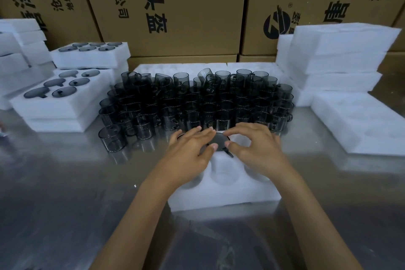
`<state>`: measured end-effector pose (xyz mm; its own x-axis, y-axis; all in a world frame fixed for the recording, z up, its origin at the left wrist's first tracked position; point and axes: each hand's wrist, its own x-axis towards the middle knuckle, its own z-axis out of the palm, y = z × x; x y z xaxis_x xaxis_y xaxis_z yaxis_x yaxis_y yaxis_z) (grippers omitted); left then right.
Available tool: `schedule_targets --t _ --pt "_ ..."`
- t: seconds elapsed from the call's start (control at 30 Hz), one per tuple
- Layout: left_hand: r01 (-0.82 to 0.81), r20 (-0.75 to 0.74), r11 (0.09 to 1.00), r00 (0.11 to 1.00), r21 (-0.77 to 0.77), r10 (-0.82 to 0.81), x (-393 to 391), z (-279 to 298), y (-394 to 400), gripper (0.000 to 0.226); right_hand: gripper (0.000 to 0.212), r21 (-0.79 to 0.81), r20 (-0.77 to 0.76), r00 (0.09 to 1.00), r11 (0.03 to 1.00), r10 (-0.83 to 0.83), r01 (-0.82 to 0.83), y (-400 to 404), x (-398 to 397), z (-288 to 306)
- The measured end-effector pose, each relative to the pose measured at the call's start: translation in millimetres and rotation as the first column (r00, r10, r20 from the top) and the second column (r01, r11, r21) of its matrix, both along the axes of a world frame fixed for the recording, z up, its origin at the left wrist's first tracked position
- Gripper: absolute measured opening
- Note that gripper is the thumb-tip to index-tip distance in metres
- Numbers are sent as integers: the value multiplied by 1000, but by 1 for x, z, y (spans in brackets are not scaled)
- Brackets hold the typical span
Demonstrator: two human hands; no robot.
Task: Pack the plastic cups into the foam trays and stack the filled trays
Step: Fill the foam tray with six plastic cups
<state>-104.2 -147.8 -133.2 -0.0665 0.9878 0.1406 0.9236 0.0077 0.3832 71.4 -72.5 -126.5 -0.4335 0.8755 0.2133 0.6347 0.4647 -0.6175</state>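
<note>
while hands (221,149) press cup (220,141) | boxes (175,6) read "有限公司"

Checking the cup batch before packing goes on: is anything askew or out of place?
One smoky cup in the back row of the cup cluster tilts sideways on its neighbours; the others stand upright. Nothing looks spilled or broken.

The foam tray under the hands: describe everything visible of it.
The foam tray is a thick white block, foam by its look, lying flat on the shiny metal table in front of the loose cups. Round wells are moulded into its top; three near ones show empty. One far well holds a dark cup, its handle toward the near side. The left hand and right hand hover over the far wells, fingertips at that cup's rim. The hands hide the rest of the far row.
</note>
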Motion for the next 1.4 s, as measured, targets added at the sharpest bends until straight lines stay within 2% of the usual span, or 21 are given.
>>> schedule_targets --t 0.13,0.37,0.53,0.63,0.73,0.83,0.9,1.0,1.1,1.23,1.33,1.4 --pt "14 14 1000 1000 -6 -14 -1 0 0 49 21 -18 0 999 999 40 -40 -1 2 1" --pt "75 97 997 992 30 -77 -11 -1 1 49 13 -62 -10 1000 998 -3 3 -4 2 4" --pt "122 110 993 987 4 -122 -13 0 1 55 21 -57 -65 998 998 4 -8 -5 1 3" --pt "183 173 981 970 -73 -168 -21 4 0 55 22 -76 -99 995 997 18 -26 -5 3 3" --pt "174 258 972 957 -155 -130 -27 10 -1 56 20 -68 -127 992 997 22 -31 -5 4 3" --pt "201 448 976 883 -85 -143 -27 15 -5 52 22 -73 -133 991 997 20 -30 -5 2 4" --pt "93 525 993 843 75 -118 -32 16 -2 46 22 -80 -131 991 996 20 -30 -5 2 4" --pt "-235 544 941 837 243 68 -46 9 14 44 19 -96 -132 991 995 20 -33 -5 3 5" --pt "-272 455 938 878 216 150 -54 -3 31 46 21 -96 -131 991 995 20 -32 -5 3 5" --pt "-309 435 929 879 204 196 -62 -6 44 38 21 -104 -143 989 994 27 -42 -4 4 4" --pt "-280 485 958 847 56 220 -63 -6 46 41 19 -105 -134 991 994 24 -38 -4 4 3" --pt "-280 512 960 829 30 226 -61 -6 43 38 18 -103 -134 991 994 23 -37 -3 4 3"
